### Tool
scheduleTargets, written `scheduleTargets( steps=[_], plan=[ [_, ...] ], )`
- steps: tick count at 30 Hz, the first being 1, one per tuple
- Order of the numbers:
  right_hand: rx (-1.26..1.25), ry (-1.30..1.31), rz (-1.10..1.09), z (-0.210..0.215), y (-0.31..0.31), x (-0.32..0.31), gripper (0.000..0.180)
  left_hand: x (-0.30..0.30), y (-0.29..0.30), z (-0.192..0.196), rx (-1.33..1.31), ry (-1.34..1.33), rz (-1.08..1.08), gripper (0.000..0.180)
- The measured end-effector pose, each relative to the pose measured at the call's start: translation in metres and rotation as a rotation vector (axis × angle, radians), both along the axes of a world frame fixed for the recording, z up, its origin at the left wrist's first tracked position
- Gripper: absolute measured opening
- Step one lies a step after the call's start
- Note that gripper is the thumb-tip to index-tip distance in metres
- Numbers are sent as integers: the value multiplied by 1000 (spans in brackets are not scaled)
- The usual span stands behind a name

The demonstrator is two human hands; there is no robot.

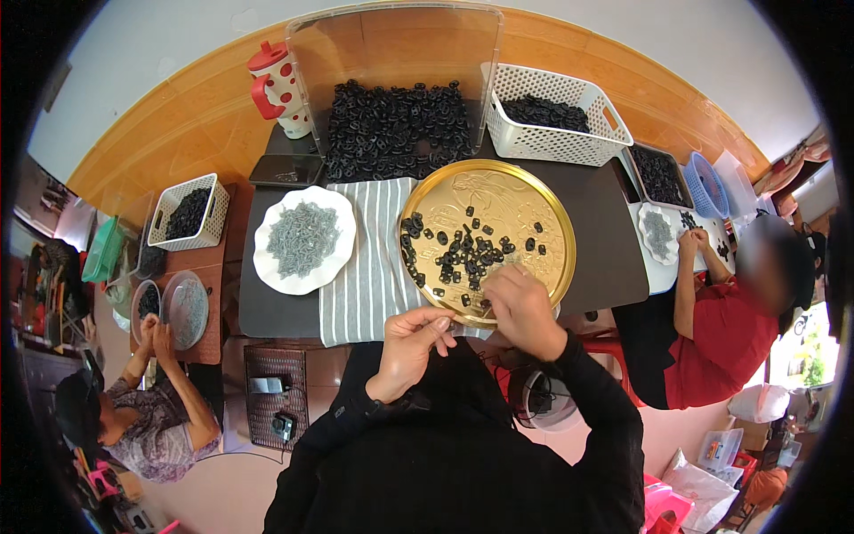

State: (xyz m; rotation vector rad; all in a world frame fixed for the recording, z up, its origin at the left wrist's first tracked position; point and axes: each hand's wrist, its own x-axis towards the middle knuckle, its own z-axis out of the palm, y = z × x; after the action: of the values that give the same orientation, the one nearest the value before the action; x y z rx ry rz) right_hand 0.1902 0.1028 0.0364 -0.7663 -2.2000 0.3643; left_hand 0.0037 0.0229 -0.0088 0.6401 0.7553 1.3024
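Note:
A round golden tray (556, 191) with a raised rim lies in front of me, and small black plastic pieces (471, 254) are scattered over it. Just off its near rim my left hand (412, 349) is closed in a pinch of thumb and forefinger; whatever they hold is too small to make out. My right hand (525, 307) bends over the tray's near right part, fingers drawn together beside the black pieces. Its fingertips are partly hidden, so what they grip does not show. Left of the tray, a white scalloped plate (261, 238) holds a heap of small grey screw-like pieces (304, 238).
A striped cloth (360, 294) lies under the tray's left side. Behind stand a clear bin (391, 53) of black pieces, a white basket (560, 147) and a spotted tumbler (286, 93). A dark phone-like slab (286, 170) lies nearby. People work at left (151, 418) and right (725, 338).

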Motion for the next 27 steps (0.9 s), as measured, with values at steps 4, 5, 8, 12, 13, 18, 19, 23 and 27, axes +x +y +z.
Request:
scheduleTargets(
  steps=[4,5,8,12,13,18,19,23,27],
  plan=[
    [42,-338,-2,0,19,-3,12,-6,0,1,38,52,85,18],
    [46,-453,15,0,20,-5,11,-7,0,0,37,50,92,18],
    [153,-523,17,-1,17,-9,9,-10,0,0,53,37,94,21],
    [215,-624,26,2,11,-13,9,-11,0,3,63,36,63,25],
    [253,-679,7,2,9,-14,9,-12,-1,2,79,23,40,25],
    [224,-583,-68,-1,6,-14,8,-15,-4,1,77,81,42,27],
    [64,-406,-44,-1,6,-11,7,-16,-4,1,79,117,45,27],
    [-596,113,102,18,-15,-18,7,-16,-8,7,82,148,44,29],
    [-744,157,199,13,-28,-26,6,-14,-11,11,146,221,44,33]
  ],
)
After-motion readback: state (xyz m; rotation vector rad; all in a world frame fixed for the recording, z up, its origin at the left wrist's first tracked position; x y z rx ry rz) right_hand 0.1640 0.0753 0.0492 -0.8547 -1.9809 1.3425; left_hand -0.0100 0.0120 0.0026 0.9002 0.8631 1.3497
